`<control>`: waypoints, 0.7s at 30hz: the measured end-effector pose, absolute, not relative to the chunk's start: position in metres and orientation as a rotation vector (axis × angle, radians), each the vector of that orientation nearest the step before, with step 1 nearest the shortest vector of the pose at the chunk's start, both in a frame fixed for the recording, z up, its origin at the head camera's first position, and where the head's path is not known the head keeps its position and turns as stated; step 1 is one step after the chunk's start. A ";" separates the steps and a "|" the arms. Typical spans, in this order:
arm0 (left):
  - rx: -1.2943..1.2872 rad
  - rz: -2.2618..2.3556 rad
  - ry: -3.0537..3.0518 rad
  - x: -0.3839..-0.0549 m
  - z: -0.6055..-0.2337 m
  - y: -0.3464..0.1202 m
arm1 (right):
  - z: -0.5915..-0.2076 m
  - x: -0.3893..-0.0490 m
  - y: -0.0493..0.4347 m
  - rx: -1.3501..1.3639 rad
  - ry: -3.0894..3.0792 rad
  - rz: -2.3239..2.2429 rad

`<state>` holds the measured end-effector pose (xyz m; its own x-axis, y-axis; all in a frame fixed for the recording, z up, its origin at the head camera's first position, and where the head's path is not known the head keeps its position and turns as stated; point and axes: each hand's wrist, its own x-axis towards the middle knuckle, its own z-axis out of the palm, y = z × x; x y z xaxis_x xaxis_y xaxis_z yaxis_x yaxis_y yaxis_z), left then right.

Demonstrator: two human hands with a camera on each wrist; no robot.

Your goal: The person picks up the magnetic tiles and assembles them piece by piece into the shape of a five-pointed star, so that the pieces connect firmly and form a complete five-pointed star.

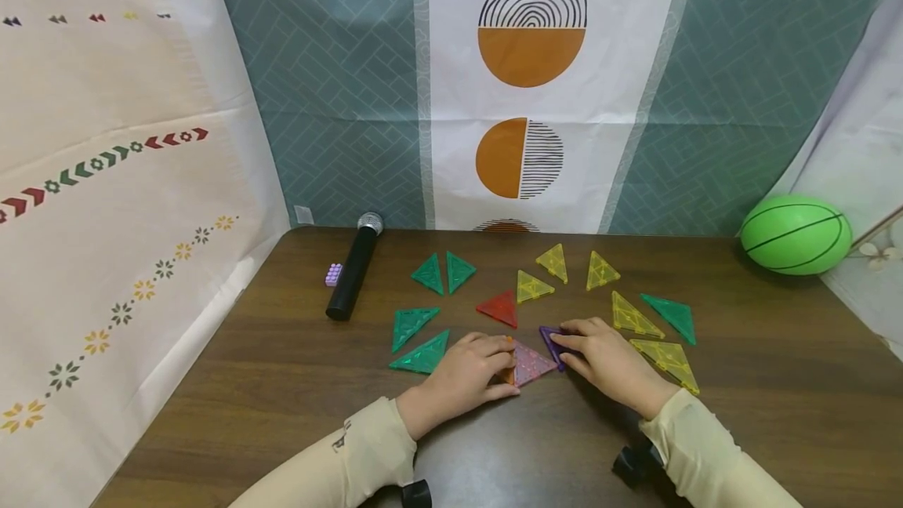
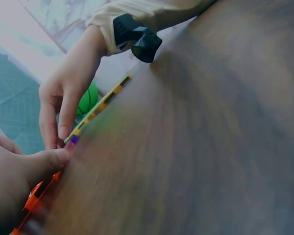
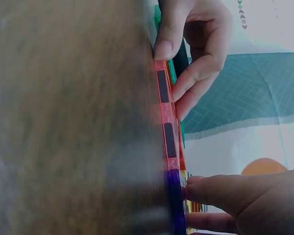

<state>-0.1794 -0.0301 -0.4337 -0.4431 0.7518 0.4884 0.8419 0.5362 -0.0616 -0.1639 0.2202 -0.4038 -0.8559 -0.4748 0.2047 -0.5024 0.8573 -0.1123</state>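
My left hand (image 1: 469, 371) spans an orange triangular tile (image 1: 507, 376) and a translucent pink triangular tile (image 1: 532, 364), thumb at the near corner where they meet and fingers at the far side. Most of the orange tile is hidden beneath it. With its fingertips, my right hand (image 1: 614, 363) holds a purple triangular tile (image 1: 551, 345) at the pink tile's right tip. In the right wrist view the purple tile (image 3: 176, 200) lies end to end with the pink tile (image 3: 167, 112), whose edge shows dark magnet strips. A red triangular tile (image 1: 501, 309) lies just beyond.
Green tiles (image 1: 412, 325) lie to the left, yellow tiles (image 1: 633, 315) to the right, with one green tile (image 1: 673, 317) at far right. A black microphone (image 1: 354, 273) lies beside a small purple block (image 1: 334, 274). A green ball (image 1: 796, 234) sits at the back right corner.
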 end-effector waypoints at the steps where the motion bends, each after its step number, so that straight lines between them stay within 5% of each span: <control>1: -1.282 -0.259 -2.302 -0.179 -0.434 -0.029 | -0.404 -0.164 0.220 0.758 -2.859 0.240; 21: -1.402 -0.343 -2.503 -0.181 -0.429 -0.031 | -0.413 -0.158 0.212 0.800 -2.853 0.320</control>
